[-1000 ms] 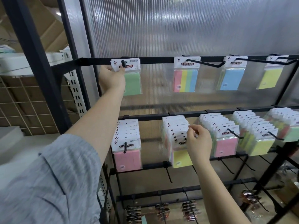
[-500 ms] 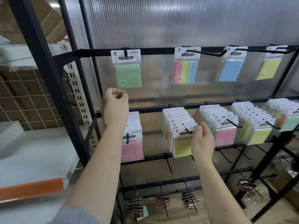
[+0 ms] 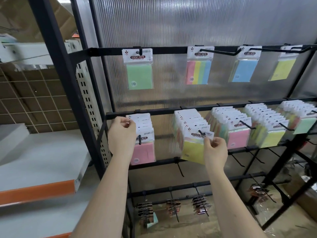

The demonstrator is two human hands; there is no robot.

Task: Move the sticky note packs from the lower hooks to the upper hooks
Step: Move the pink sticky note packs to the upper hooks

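A black metal rack [image 3: 171,50] with thin square bars fills the centre and right of the frame, backed by a ribbed, translucent plastic sheet [image 3: 188,23]. At the left edge sits a white shelf [image 3: 39,162] with an orange front lip, and above it a brown wire grid [image 3: 34,100]. On the middle bar, five lower hooks carry dense rows of sticky note packs: flat pads in clear glossy sleeves with white card headers printed "STICKY NOTE". From left to right the front pads are a pink pack [image 3: 145,152], a yellow pack [image 3: 194,150], a second pink one [image 3: 238,139], a pale yellow one [image 3: 271,137] and a green one [image 3: 304,124]. On the upper bar hangs one pack per hook: green pack [image 3: 139,74], striped pack [image 3: 199,72], blue pack [image 3: 244,70], yellow-green pack [image 3: 283,68]. Near the bottom of the frame, small dark carded items [image 3: 200,205] hang on lower pegs. The left hand [image 3: 121,136] has its fingers curled and pinches the header corner of a pack in the leftmost lower row. The right hand [image 3: 215,152] pinches the right header corner of the front yellow pack, which tilts on its black hook [image 3: 201,132].
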